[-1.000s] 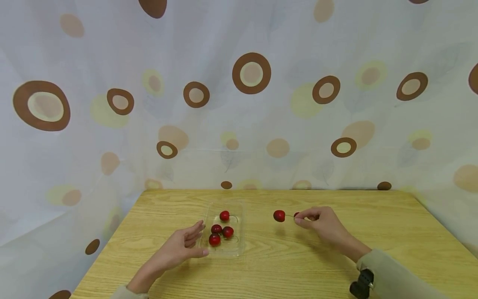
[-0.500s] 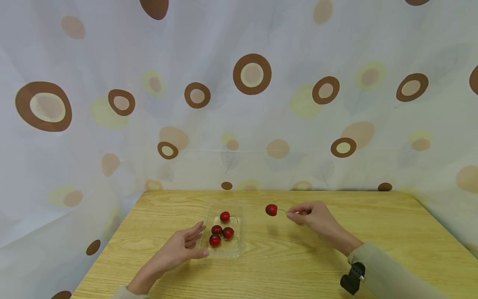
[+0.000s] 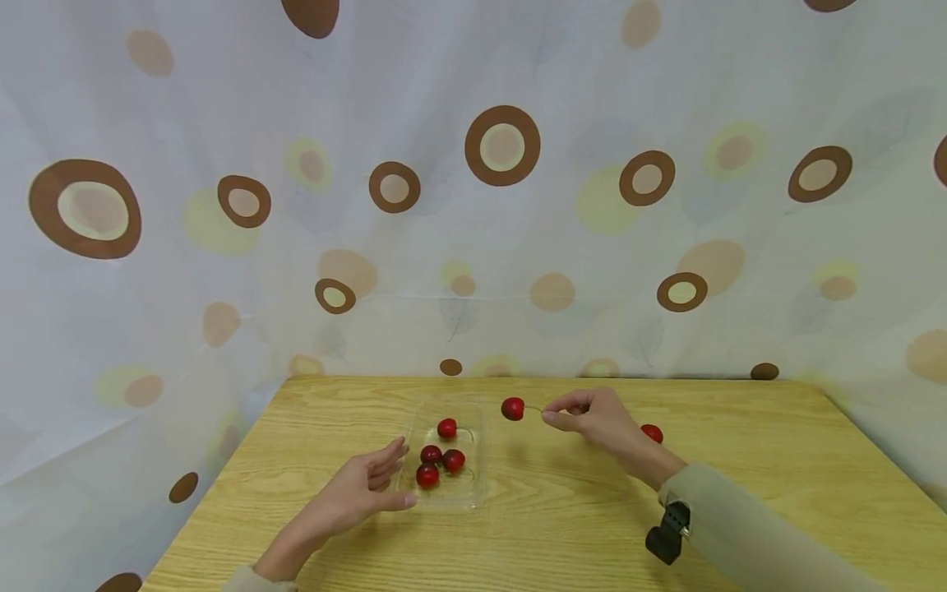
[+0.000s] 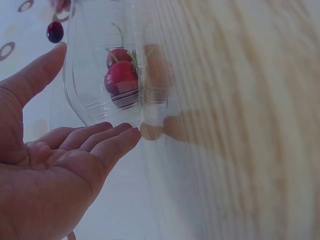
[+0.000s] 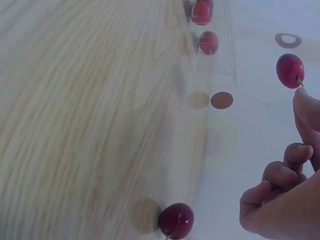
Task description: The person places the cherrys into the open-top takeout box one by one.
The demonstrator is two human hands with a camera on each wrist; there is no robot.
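By its stem, my right hand (image 3: pixel 598 423) pinches a dark red cherry (image 3: pixel 513 409) between thumb and fingertips, above the table to the right of the clear plastic box. In the right wrist view this held cherry (image 5: pixel 290 71) hangs off the fingertips, its other fingers curled in. Several cherries (image 3: pixel 454 460) with stems lie inside the transparent box (image 3: pixel 462 498). My left hand (image 3: pixel 353 493) is at the box's left side, fingers extended and thumb apart. The left wrist view shows the fingertips (image 4: pixel 131 134) right at the box wall (image 4: pixel 75 100).
Another cherry (image 3: pixel 652 432) lies on the wooden table (image 3: pixel 570 526) behind my right wrist. A black watch-like strap (image 3: pixel 669 533) is on the right sleeve. A patterned curtain (image 3: pixel 414 329) stands along the table's back edge.
My right hand has moved left with the pinched cherry, nearer the box. A cherry on the table has come into view behind the right wrist. The left hand stays in place.
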